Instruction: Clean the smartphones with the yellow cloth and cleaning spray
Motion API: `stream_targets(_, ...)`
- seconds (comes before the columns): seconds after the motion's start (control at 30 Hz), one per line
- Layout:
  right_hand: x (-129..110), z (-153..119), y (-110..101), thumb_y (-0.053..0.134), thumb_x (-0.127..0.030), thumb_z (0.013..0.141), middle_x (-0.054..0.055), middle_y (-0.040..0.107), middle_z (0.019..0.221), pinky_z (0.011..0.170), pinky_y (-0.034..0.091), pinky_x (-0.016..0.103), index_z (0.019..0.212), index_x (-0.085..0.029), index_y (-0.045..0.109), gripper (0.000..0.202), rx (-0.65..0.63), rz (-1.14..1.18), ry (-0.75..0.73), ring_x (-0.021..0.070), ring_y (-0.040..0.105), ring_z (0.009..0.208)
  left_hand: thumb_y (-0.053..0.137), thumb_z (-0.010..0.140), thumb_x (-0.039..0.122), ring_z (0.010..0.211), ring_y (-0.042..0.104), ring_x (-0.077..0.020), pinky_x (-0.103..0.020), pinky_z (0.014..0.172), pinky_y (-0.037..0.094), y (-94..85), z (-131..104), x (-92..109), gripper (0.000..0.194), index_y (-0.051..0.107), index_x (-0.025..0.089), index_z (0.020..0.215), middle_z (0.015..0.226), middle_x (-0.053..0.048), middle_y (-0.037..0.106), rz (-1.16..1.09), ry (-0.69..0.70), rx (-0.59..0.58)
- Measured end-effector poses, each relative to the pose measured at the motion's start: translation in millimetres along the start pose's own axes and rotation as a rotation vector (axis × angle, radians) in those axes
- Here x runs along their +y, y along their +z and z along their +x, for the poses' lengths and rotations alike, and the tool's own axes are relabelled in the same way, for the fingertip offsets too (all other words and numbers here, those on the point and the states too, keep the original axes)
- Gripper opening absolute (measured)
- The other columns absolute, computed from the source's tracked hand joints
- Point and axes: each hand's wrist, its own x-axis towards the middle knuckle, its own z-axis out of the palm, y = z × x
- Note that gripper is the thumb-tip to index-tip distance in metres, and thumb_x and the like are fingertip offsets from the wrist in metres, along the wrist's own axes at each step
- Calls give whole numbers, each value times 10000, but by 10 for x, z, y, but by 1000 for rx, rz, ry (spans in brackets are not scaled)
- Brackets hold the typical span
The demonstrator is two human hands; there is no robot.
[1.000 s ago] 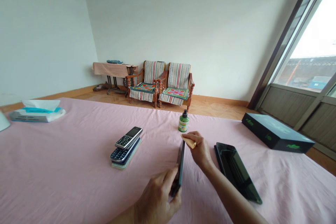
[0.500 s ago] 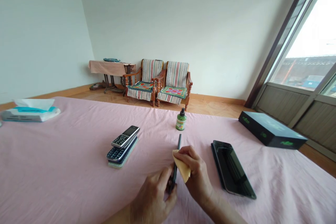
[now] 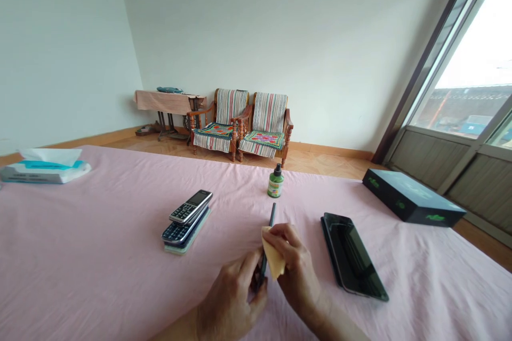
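Observation:
Held edge-on near the front middle is a slim dark phone (image 3: 272, 215), its screen not visible from here. My left hand (image 3: 234, 293) is closed around its near end. A yellow cleaning cloth (image 3: 274, 262) is pinched in my right hand (image 3: 295, 269), which presses it against the phone's right side. Beyond the phone's far end stands a green spray bottle (image 3: 275, 183) with a black top. To the left lies a stack of phones with a silver keypad phone (image 3: 192, 206) on top. A black tablet (image 3: 355, 256) lies to the right, over another dark flat device.
Pink cloth (image 3: 120, 277) covers the surface under everything. A black box (image 3: 414, 197) with green lettering sits at the far right, and a tissue pack (image 3: 47, 166) at the far left. Past the far edge are two wooden armchairs (image 3: 262, 128) and a covered side table (image 3: 166, 101).
My right hand and the cloth have shifted slightly along the phone, still touching it. My left hand keeps its grip, and the other objects have not moved.

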Motion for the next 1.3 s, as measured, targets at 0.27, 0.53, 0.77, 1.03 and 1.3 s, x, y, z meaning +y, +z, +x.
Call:
stream_targets(0.27,443,498,17,467,19,726,58,588,930,772,464,288,973,-224,718,429,53,-90,27,180,575,856,451,783,72,710,632,-182,-255,653,487,1,-17,-24,325,509,208,1073,783,-17,626,24,13,-4)
stream_targets(0.53,181,198,-2,455,15,770,59,576,941,738,483,266,1080,-253,670,463,2,-28,-2,175,570,874,497,769,67,715,632,-172,-237,655,487,11,-13,-27,273,528,208,1001,797,-22,639,-55,-1,-1)
stream_targets(0.77,-179,-166,-26,580,-38,787,59,581,975,739,518,248,1164,-302,625,463,42,68,-48,177,600,880,550,755,65,702,657,-156,-204,616,487,90,2,5,258,515,210,965,783,3,658,-269,-87,36)
stream_targets(1.03,-136,-241,-29,542,-89,831,82,574,991,748,530,267,1223,-296,576,444,35,55,-82,194,605,900,615,763,105,774,677,-166,-198,650,504,53,101,14,264,508,199,986,880,-13,692,-443,-162,-36)
stream_targets(1.3,-63,-388,-10,531,-279,892,76,558,996,712,515,243,1230,-321,539,341,-11,149,-116,186,608,859,650,776,199,717,676,-177,-185,575,486,111,104,-56,222,497,175,935,782,-15,681,-538,-176,-66)
